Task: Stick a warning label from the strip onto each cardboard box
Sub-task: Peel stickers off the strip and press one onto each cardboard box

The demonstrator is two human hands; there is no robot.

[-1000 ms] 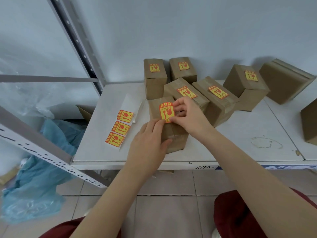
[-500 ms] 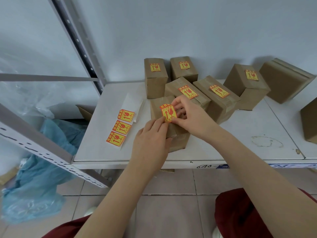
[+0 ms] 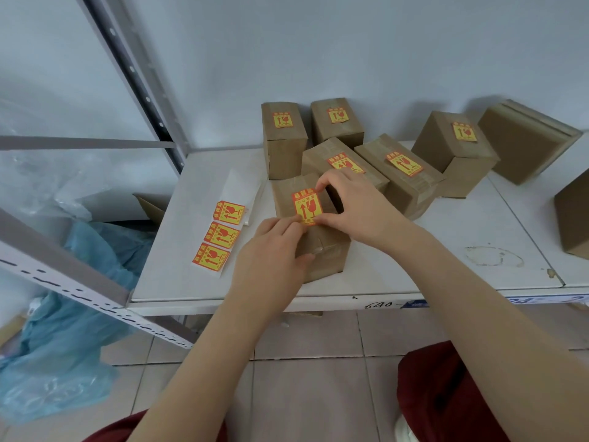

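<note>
A small cardboard box (image 3: 325,250) stands at the front of the white shelf (image 3: 414,275). A yellow and orange warning label (image 3: 306,206) lies on its top face. My right hand (image 3: 353,205) pinches the label at its upper and lower right corners. My left hand (image 3: 274,253) holds the box's left side, its fingertips touching the label's lower left corner. The label strip (image 3: 220,236) with three labels lies on the shelf to the left of the box.
Several labelled boxes (image 3: 398,173) crowd behind the front box. Unlabelled boxes stand at the back right (image 3: 526,138) and at the right edge (image 3: 573,218). A grey metal rack post (image 3: 134,74) rises at the left, with blue plastic sheeting (image 3: 63,362) on the floor.
The label has come down from being held above the box onto its top face. Both hands have stayed at the box, fingers shifting along the label's edges.
</note>
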